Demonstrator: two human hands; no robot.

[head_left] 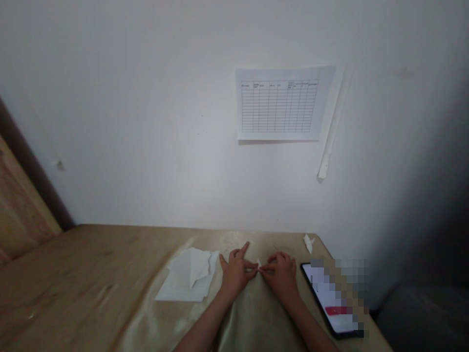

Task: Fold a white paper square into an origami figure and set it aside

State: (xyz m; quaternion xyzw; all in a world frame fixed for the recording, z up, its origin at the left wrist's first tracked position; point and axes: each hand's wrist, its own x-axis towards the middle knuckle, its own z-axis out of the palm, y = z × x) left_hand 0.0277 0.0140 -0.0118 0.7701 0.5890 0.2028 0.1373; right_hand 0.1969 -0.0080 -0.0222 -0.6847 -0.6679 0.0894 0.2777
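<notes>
Between my two hands is a small white piece of paper (259,264), mostly covered by fingertips. My left hand (236,271) pinches its left side with thumb and index finger, the other fingers spread out. From the right, my right hand (281,272) pinches the same piece, its remaining fingers curled. Left of my left hand lie sheets of white paper (179,288), lined, with a torn or folded piece (200,266) on top.
A phone (331,303) with a lit screen lies at the right edge of the covered table (120,264). Behind it rests a small folded paper scrap (309,243). On the wall hangs a printed table sheet (280,105). A wooden panel (22,205) stands at far left.
</notes>
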